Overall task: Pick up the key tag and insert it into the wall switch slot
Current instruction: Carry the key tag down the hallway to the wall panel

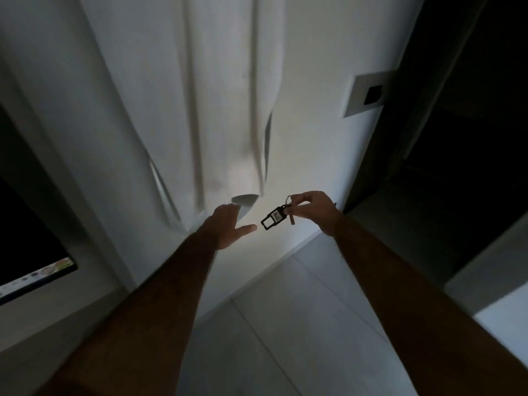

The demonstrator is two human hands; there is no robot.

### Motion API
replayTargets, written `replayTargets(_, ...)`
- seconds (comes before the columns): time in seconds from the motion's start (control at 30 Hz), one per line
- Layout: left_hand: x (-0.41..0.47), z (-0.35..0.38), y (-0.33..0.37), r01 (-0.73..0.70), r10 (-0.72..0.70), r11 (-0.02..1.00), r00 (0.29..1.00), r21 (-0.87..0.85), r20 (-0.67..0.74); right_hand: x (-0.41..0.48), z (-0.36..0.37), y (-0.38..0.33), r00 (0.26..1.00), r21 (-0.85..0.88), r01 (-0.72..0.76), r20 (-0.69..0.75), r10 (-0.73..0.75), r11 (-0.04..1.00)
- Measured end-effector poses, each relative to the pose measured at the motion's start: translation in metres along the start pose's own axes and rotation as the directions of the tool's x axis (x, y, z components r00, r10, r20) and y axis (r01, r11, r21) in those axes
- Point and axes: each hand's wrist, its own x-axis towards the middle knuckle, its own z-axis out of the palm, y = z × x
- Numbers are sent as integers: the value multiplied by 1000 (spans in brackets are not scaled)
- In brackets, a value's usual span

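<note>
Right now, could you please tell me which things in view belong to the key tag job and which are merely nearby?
Belonging to the job:
- key tag, pinched at its ring by the right hand
- wall switch plate, with its dark slot
- left hand, open, holding nothing

Merely nearby:
- white door
- screen at far left
- tiled floor

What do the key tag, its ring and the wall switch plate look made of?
Key tag: likely rigid black plastic, matte, with cut-out windows. Ring: apparently metal, thin and grey, pinched by the right hand. Wall switch plate: smooth pale-grey plastic or metal; dim light leaves it open.
</note>
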Motion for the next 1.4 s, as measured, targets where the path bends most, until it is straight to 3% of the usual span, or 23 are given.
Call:
replayTargets(0.37,96,-6,128,-200,201,980,978,20,-47,4,-160,-20,995,65,34,-96,-28,997)
replayTargets(0.73,229,-29,193,-381,382,924,920,35,-83,46,-238,-44,948,-33,64,-310,-71,997)
replayTargets(0.93,286,-30,229,-472,474,880,878,52,-60,70,-277,-45,910,-5,57,-411,-54,998)
replayTargets(1.4,400,-3,353,-504,512,859,850,90,-127,129,-443,-16,892,-65,67,-444,-89,996)
